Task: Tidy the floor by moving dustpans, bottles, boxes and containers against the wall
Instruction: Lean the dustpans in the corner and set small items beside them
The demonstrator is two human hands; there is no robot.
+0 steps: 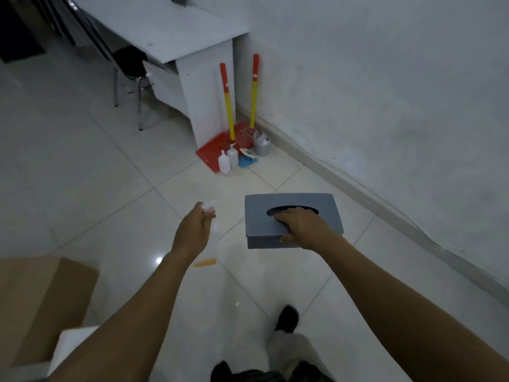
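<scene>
Far left, low: open cardboard box (41,296) on the floor (110,188), well apart from the wall (385,78), white block (71,346) just beside it; neither tidied yet, I'd say. Back left: chair (129,67) by the white bench (170,28).

Left grip (192,230) held out above the tiles, fingers curled round a small clear bottle (211,216); bottle blurred, maybe a spray top, can't be sure. Below it an orange strip (205,262) lies on the floor; what it is, cannot tell.

Ahead, in the corner between bench side and wall: two red dustpans (212,153) with yellow-and-red handles standing up; two white bottles (223,162) just in front of them; a blue rag (247,162); a grey container (261,146) near the wall base, touching or not I cannot tell. That pile reads as already put away.

Right grip (305,228) holds a grey tissue box (292,216) in the air; fingers hooked into the oval slot on top, thumb pressed on the near side; box roughly level, well short of the wall. A shoe (287,317) at the bottom, pointing roughly toward the corner.

Judgement: task looks past halfway. Left to do: set the clear bottle and tissue box by the pile; then the cardboard box and white block.
</scene>
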